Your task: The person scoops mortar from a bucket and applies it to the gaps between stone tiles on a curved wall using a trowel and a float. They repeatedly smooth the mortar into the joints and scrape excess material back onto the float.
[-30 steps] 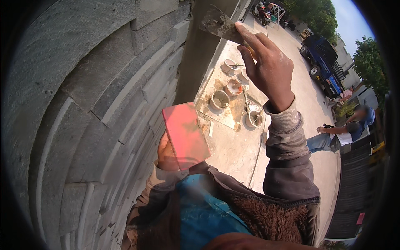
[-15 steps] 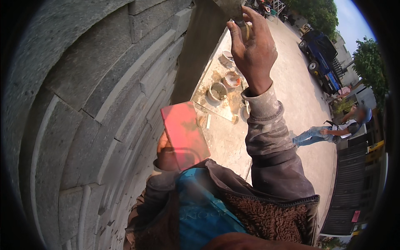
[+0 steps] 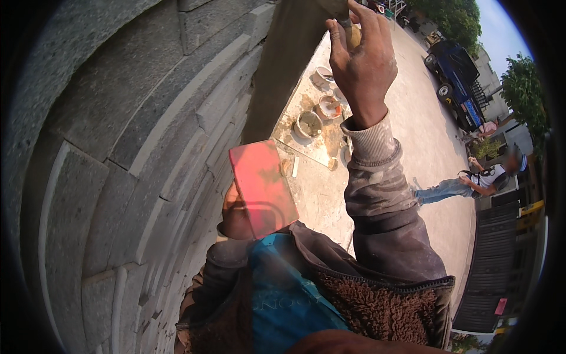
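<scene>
Raised at the top of the view, my right hand [image 3: 368, 74] is closed round the pale handle of a trowel [image 3: 353, 36]. The trowel's blade lies at the picture's top edge, against the smooth grey rendered band [image 3: 274, 76] of the wall, and shows only in part. Lower down, my left hand [image 3: 234, 206] grips a flat red plastering float [image 3: 263, 186] from behind, so most of its fingers are hidden. The float is tilted, with dark smears on its face, and sits close in front of my chest beside the wall.
Grey stone cladding [image 3: 135, 147] rises close on my left. Below are a mortar-stained board [image 3: 287, 133] and several buckets, one holding grey mix [image 3: 308, 125]. A person in jeans [image 3: 448, 190] stands to the right; beyond are a dark blue vehicle [image 3: 454, 76] and a dark gate [image 3: 489, 259].
My right hand has shifted slightly up and to the right with the trowel. My left hand and the float have barely moved. The person at right has changed arm position.
</scene>
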### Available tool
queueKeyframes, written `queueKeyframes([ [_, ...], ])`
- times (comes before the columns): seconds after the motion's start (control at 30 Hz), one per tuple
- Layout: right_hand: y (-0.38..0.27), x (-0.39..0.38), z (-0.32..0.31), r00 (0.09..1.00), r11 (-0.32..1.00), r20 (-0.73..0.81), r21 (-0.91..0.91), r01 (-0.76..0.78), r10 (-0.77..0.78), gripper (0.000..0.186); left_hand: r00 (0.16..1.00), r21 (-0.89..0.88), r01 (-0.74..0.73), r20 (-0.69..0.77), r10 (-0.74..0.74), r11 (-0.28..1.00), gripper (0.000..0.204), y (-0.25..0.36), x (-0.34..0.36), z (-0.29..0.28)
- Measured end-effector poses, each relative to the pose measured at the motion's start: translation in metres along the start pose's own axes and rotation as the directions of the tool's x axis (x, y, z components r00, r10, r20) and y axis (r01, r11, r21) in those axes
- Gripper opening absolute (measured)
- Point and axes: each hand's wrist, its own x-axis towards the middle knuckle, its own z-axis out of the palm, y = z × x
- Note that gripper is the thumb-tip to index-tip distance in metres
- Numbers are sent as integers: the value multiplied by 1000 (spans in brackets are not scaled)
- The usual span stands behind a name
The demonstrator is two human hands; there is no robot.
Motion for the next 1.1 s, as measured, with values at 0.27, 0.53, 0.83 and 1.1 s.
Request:
queueKeyframes([
  [0.27,3,8,-2,996,997,-37,19,79,-79,31,999,-35,25,35,-24,999,89,5,1,5],
  [0.53,2,12,-5,992,989,-4,81,126,-127,32,999,29,41,23,-42,999,96,11,3,17],
  [0.83,10,10,-4,994,990,-17,87,108,-107,33,999,80,34,5,-35,996,99,1,1,-6],
  [1.1,2,12,-4,993,993,41,53,107,-109,33,998,79,15,56,-20,997,100,9,-1,-8],
])
